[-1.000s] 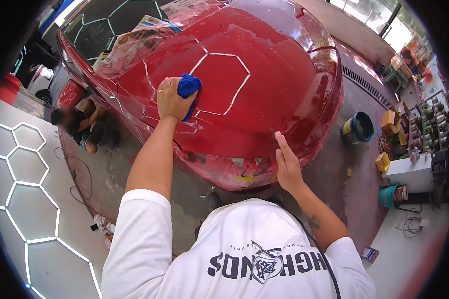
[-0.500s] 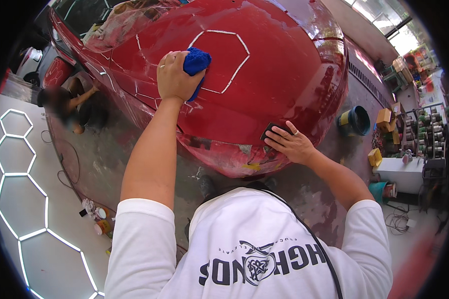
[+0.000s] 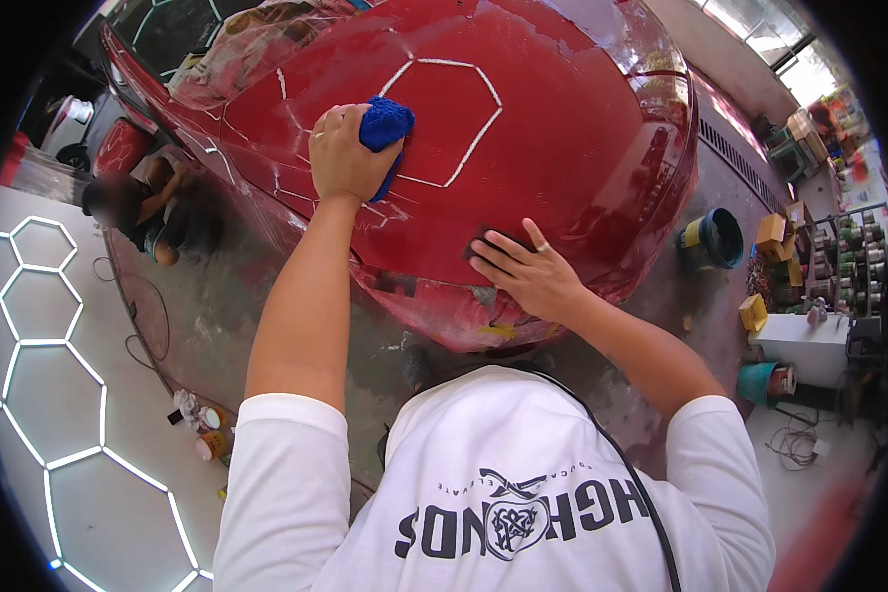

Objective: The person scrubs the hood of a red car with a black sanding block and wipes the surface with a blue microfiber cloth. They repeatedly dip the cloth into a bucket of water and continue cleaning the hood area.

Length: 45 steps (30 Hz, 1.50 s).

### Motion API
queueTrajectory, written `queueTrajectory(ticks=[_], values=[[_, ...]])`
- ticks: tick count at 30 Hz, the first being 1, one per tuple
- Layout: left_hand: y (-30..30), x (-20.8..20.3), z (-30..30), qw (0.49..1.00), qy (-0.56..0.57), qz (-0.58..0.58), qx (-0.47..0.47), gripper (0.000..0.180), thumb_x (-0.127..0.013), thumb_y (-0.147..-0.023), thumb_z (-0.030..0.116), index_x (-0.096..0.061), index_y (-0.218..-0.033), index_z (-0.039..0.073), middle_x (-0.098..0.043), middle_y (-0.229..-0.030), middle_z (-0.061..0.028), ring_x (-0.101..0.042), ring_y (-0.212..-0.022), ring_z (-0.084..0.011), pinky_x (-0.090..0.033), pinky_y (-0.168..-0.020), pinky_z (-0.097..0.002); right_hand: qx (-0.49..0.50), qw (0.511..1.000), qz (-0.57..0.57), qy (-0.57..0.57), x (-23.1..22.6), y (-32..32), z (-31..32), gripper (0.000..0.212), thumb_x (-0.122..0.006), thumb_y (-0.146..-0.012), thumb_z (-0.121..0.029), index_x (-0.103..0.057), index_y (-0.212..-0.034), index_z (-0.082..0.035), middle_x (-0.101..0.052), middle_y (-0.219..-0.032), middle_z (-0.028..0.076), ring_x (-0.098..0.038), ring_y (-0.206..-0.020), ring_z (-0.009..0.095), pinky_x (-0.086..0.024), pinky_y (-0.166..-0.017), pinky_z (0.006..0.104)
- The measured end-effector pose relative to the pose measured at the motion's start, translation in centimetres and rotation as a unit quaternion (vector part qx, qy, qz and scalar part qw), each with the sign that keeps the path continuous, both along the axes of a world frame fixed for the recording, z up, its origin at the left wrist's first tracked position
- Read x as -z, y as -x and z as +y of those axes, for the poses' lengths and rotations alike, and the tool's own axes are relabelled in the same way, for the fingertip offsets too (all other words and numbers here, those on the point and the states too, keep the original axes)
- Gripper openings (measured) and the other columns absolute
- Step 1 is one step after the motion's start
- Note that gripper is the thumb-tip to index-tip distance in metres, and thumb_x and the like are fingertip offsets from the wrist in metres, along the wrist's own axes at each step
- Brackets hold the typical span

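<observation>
A glossy red car panel fills the upper middle, with light reflections on its curved surface. My left hand is closed round a bunched blue microfibre cloth and rests with it on the panel. Lower and to the right, my right hand presses a small dark piece of sandpaper flat on the red surface. Its fingers cover most of that piece. Below both hands, the car's lower edge looks scuffed, with a yellow patch.
At the left a person crouches by the car's side. A dark bucket stands on the floor to the right, near boxes and a rack of cans. Cables lie on the floor at the left.
My right hand has slid left and slightly up over the panel with the sandpaper. The left hand and cloth stay nearly in place. The crouching person's arm has moved.
</observation>
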<state>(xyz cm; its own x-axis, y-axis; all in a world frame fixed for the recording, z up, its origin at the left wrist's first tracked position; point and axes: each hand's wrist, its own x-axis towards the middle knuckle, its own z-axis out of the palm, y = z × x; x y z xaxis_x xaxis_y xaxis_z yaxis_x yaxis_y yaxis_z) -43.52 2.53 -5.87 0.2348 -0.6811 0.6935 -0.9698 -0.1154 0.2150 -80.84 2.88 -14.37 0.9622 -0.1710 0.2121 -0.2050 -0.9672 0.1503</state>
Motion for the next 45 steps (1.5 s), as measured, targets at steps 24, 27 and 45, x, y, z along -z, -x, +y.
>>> queueTrajectory(ticks=[24,27,45], values=[[-0.6,1.3,-0.2,1.0,0.025,0.016,0.011,0.062,-0.093,-0.081,0.049,-0.076,-0.132,0.018,-0.077,-0.134,-0.0106,-0.07,-0.131,-0.0361,-0.053,-0.115,-0.054,-0.031,0.993,0.112,0.003,0.1,4.9,-1.3,0.056,-0.063,-0.11,-0.033,-0.06,-0.165,-0.027,-0.046,-0.18,-0.007,-0.029,-0.172,0.016,0.0,-0.142,0.0668],[-1.0,1.5,-0.3,1.0,0.018,-0.001,-0.001,0.061,-0.093,-0.081,0.048,-0.076,-0.132,0.018,-0.077,-0.134,-0.0101,-0.07,-0.131,-0.0356,-0.053,-0.115,-0.0543,-0.034,0.997,0.06,0.027,0.2,-0.5,0.5,0.056,-0.063,-0.11,-0.034,-0.06,-0.165,-0.028,-0.045,-0.18,-0.007,-0.028,-0.173,0.017,0.002,-0.142,0.0669],[-1.4,1.4,0.4,1.0,0.01,0.0,-0.003,0.067,-0.094,-0.078,0.049,-0.075,-0.135,0.019,-0.075,-0.136,-0.012,-0.069,-0.133,-0.0385,-0.054,-0.115,-0.055,-0.044,0.997,0.039,-0.05,-0.3,-6.0,3.0,0.062,-0.065,-0.105,-0.032,-0.058,-0.166,-0.025,-0.046,-0.18,-0.003,-0.03,-0.172,0.018,0.002,-0.142,0.0653]])
